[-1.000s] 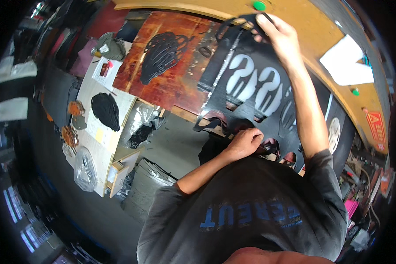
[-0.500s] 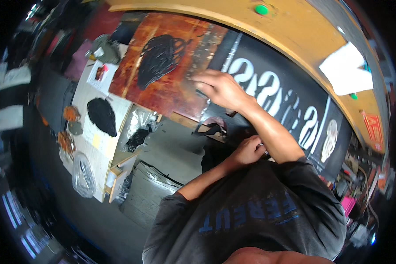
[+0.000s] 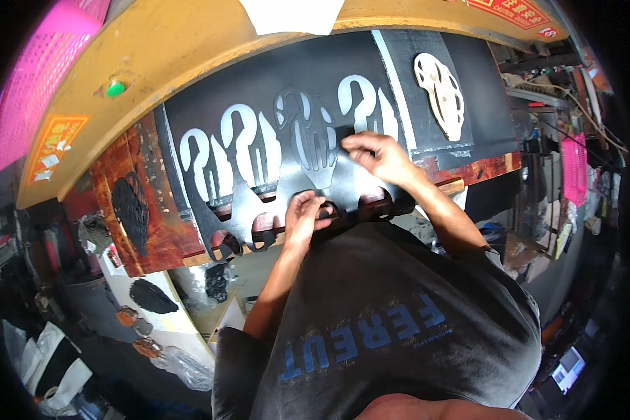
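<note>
A black sheet (image 3: 259,210) with rows of curved cut-outs lies across the work surface, its near edge scalloped into tongues. In its middle, a cut strappy shape (image 3: 306,129) sits within the sheet. My left hand (image 3: 303,218) is at the near edge, fingers loosely bent and apart, touching or close to the sheet. Over the sheet, right of that shape, my right hand (image 3: 383,159) has its fingertips pinched together; what is between them, if anything, I cannot make out. A pale die-like plate (image 3: 441,96) with holes rests on the black surface at the far right.
A yellow machine beam (image 3: 154,63) with a green button spans the far side. Black cut pieces (image 3: 129,210) are piled on the red-brown board at the left. A side table (image 3: 189,315) holds another black pile. Pink baskets (image 3: 49,63) stand at far left and right.
The view has turned rightward along the work surface. My right hand has left the board's left end and is over the sheet; my left hand has come from my body to the near edge.
</note>
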`<action>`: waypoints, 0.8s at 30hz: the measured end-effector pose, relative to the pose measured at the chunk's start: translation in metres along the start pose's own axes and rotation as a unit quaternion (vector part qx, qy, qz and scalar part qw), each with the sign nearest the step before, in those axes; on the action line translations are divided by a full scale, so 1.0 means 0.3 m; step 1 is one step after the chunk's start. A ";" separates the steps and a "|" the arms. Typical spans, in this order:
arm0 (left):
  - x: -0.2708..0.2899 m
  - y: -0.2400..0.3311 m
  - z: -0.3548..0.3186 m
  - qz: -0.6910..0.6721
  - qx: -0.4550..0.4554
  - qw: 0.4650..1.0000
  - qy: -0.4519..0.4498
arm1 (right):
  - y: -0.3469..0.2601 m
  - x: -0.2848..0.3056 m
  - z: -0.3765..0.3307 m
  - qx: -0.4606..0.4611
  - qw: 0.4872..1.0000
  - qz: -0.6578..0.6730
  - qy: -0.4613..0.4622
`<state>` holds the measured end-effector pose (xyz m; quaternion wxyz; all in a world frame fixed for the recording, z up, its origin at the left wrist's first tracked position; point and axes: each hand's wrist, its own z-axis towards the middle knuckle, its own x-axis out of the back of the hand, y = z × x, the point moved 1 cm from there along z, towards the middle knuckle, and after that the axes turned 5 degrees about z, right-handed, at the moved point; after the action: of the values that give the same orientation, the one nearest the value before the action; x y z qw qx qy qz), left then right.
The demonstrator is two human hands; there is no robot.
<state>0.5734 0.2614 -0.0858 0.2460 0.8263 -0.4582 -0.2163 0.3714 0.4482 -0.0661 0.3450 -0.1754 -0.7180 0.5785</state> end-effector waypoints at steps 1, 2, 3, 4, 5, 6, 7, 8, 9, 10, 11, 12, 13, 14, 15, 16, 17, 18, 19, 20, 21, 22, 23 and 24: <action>-0.008 0.004 -0.012 0.035 0.003 0.999 0.009 | -0.002 -0.022 -0.006 0.085 0.995 -0.044 -0.029; -0.018 0.012 -0.017 0.061 -0.013 0.998 0.000 | -0.002 -0.049 -0.008 0.108 0.983 -0.133 -0.063; -0.026 0.015 -0.030 0.096 -0.002 0.995 0.008 | -0.008 -0.068 -0.006 0.177 0.961 -0.200 -0.065; -0.035 0.027 -0.033 0.100 -0.017 0.995 0.004 | -0.009 -0.098 -0.001 0.167 0.940 -0.278 -0.109; -0.046 0.040 -0.036 0.110 -0.014 0.994 0.002 | -0.012 -0.117 0.006 0.195 0.921 -0.314 -0.121; -0.056 0.057 -0.039 0.117 -0.028 0.993 0.000 | -0.010 -0.131 0.024 0.202 0.914 -0.330 -0.122; -0.067 0.076 -0.041 0.106 -0.026 0.994 -0.014 | -0.006 -0.144 0.038 0.192 0.911 -0.332 -0.155; -0.080 0.094 -0.047 0.091 -0.039 0.995 -0.029 | 0.000 -0.138 0.059 0.262 0.908 -0.312 -0.100; -0.091 0.115 -0.052 0.071 -0.051 0.995 -0.047 | 0.012 -0.132 0.077 0.238 0.939 -0.239 -0.070; -0.099 0.138 -0.058 0.094 -0.113 0.989 -0.033 | 0.029 -0.120 0.099 0.193 0.964 -0.171 -0.071; -0.098 0.161 -0.056 0.142 -0.100 0.984 0.031 | 0.049 -0.108 0.115 0.099 0.986 -0.113 -0.075; -0.094 0.183 -0.056 0.087 -0.133 0.985 0.072 | 0.061 -0.094 0.123 0.077 0.996 -0.036 0.011; -0.087 0.201 -0.052 0.038 -0.153 0.980 0.124 | 0.070 -0.083 0.127 0.110 0.993 -0.043 0.019; -0.079 0.223 -0.036 0.055 -0.162 0.972 0.162 | 0.077 -0.080 0.126 0.109 0.993 -0.044 -0.012; -0.072 0.241 -0.017 0.036 -0.169 0.971 0.168 | 0.081 -0.077 0.122 0.133 0.989 -0.037 -0.045; -0.068 0.256 0.012 0.018 -0.150 0.975 0.164 | 0.083 -0.076 0.113 0.150 0.987 -0.037 -0.033; -0.064 0.273 0.047 0.005 -0.134 0.978 0.160 | 0.087 -0.076 0.103 0.106 0.994 0.005 -0.031; -0.057 0.289 0.079 -0.019 -0.105 0.986 0.128 | 0.089 -0.078 0.088 0.065 0.996 0.046 -0.049; -0.053 0.311 0.115 -0.042 -0.097 0.991 0.085 | 0.091 -0.080 0.073 0.023 0.994 0.087 -0.061; -0.055 0.337 0.154 -0.042 -0.096 0.992 0.065 | 0.088 -0.079 0.057 0.024 0.995 0.069 -0.064; -0.065 0.362 0.190 -0.027 -0.123 0.990 0.057 | 0.080 -0.074 0.043 0.122 0.990 0.054 -0.046; -0.066 0.399 0.230 -0.016 -0.122 0.990 0.063 | 0.075 -0.066 0.031 0.157 0.984 0.052 -0.061; -0.072 0.427 0.262 -0.006 -0.119 0.991 0.058 | 0.071 -0.053 0.023 0.167 0.982 0.048 -0.072; -0.080 0.450 0.287 0.051 -0.140 0.987 0.058 | 0.066 -0.043 0.026 0.189 0.976 0.009 -0.103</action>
<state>0.4237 0.2023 -0.0686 0.3961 0.7703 -0.4501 -0.2172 0.3719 0.4395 -0.0893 0.2902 -0.0529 -0.6257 0.7221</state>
